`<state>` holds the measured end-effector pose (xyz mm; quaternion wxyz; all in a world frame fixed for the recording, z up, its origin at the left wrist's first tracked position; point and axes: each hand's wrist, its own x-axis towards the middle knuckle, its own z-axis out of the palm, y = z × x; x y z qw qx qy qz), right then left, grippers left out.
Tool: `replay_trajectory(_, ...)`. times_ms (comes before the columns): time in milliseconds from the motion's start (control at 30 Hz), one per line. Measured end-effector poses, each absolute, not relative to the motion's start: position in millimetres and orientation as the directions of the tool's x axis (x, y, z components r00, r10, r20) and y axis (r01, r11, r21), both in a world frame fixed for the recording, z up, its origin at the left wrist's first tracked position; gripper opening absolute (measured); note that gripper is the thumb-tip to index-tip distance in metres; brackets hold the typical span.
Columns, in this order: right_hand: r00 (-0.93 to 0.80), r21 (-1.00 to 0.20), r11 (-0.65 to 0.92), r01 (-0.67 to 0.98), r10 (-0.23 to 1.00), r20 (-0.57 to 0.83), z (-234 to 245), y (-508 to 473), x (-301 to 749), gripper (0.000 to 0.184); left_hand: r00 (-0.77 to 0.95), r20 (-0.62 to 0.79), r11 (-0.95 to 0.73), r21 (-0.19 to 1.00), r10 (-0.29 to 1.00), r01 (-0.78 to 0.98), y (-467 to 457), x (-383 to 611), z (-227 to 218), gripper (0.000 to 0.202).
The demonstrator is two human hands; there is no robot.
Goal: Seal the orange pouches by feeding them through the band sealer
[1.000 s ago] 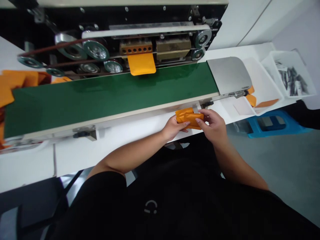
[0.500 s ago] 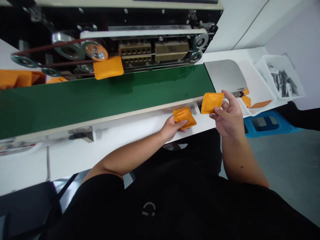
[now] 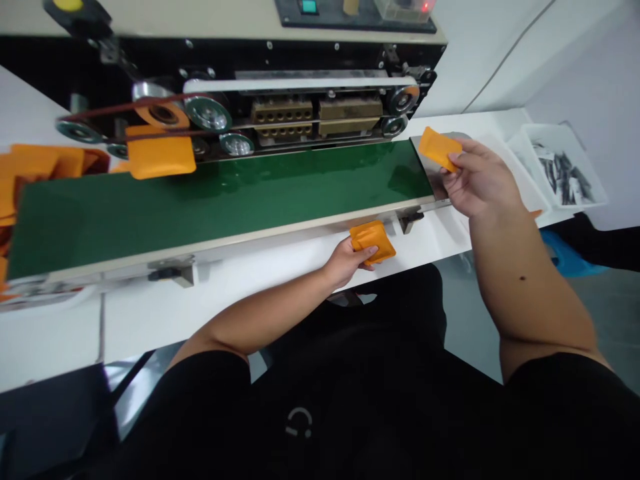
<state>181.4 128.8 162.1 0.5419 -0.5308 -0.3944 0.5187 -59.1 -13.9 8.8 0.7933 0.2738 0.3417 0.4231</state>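
Note:
My left hand [image 3: 346, 262] rests near the front edge of the white table, its fingers closed on a small orange pouch [image 3: 373, 241]. My right hand [image 3: 481, 180] is raised at the right end of the green conveyor belt [image 3: 220, 207], pinching a second orange pouch [image 3: 439, 149] between thumb and fingers. That pouch hangs above the steel infeed plate [image 3: 434, 179]. A third orange pouch [image 3: 160, 159] stands upright at the belt's far edge, beside the pulleys of the band sealer [image 3: 280, 113].
A heap of orange pouches [image 3: 35, 167] lies past the belt's left end. At the right stand a white bin [image 3: 520, 173], partly behind my right hand, and a white tray of dark strips [image 3: 563, 170]. A blue stool [image 3: 565, 257] sits on the floor.
My right hand has moved up and right with its pouch, away from my left hand, to the belt's right end. The pouch at the sealer has travelled left along the belt.

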Motion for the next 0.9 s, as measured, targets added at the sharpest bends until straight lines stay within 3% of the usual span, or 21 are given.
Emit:
replay_trajectory(200, 0.291, -0.973, -0.194, -0.127, 0.930, -0.224, 172, 160, 171, 0.021, 0.415, -0.308, 0.497, 0.712, 0.856, -0.497, -14, -59, 6, 0.081)
replay_trajectory(367, 0.423, -0.982, -0.149, -0.116, 0.887, -0.185, 178, 174, 163, 0.029, 0.427, -0.290, 0.492, 0.711, 0.856, -0.502, -14, -58, 3, 0.079)
replay_trajectory(600, 0.425, -0.975, -0.165, -0.152, 0.879, -0.215, 173, 179, 149, 0.027, 0.438, -0.263, 0.475, 0.726, 0.860, -0.497, -14, -57, -2, 0.076)
replay_trajectory(900, 0.289, -0.964, -0.199, -0.178, 0.926, -0.244, 167, 174, 129, 0.026, 0.439, -0.265, 0.475, 0.734, 0.858, -0.486, -12, -57, -1, 0.081)
